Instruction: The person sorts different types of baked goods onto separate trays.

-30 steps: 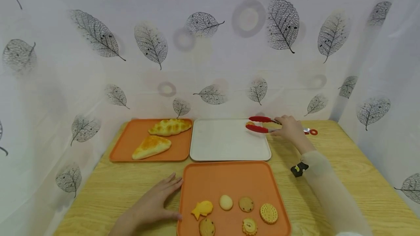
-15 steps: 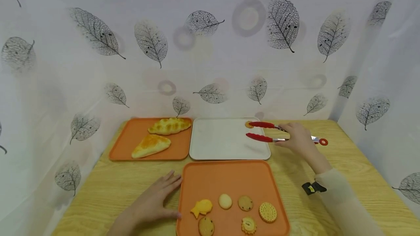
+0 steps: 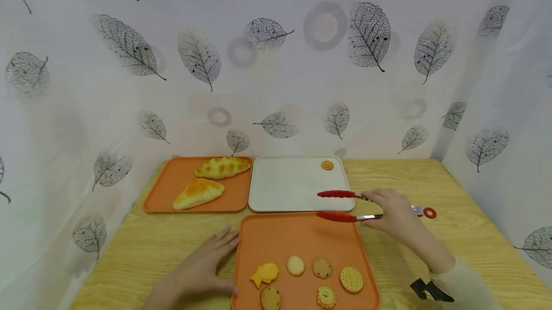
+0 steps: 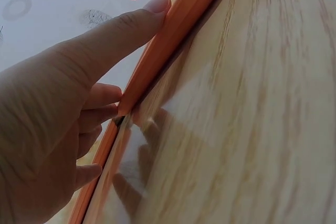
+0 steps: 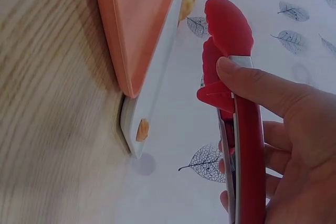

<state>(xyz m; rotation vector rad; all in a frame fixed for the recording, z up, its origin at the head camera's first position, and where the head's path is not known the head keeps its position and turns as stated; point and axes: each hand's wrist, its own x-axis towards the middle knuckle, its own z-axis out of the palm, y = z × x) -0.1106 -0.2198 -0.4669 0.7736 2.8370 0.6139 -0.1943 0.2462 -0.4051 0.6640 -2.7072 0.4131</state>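
Observation:
My right hand (image 3: pixel 394 215) grips red-tipped metal tongs (image 3: pixel 338 194), whose two arms are spread with nothing between them. In the head view the tongs overlap the right ends of the white tray (image 3: pixel 293 204) and the large orange tray (image 3: pixel 297 233). A small round cookie (image 3: pixel 327 165) lies at the white tray's far right corner. At the large orange tray's left edge, my left hand (image 3: pixel 202 264) rests with fingers extended; in the left wrist view its thumb (image 4: pixel 157 4) touches the rim. That tray bears a fish-shaped cookie (image 3: pixel 264 274) and several round ones, including a dotted cookie (image 3: pixel 351 280).
A smaller orange tray (image 3: pixel 161 195) stands at the back left with a triangular pastry (image 3: pixel 198 193) and a long braided bread (image 3: pixel 223 167). All trays are on a wooden table (image 3: pixel 431 190). A leaf-patterned curtain (image 3: pixel 276 85) hangs close behind and at both sides.
The cookie has been let go on the white tray. My right hand and the tongs have moved back toward me, the tongs' arms spreading wider. The left hand stays put.

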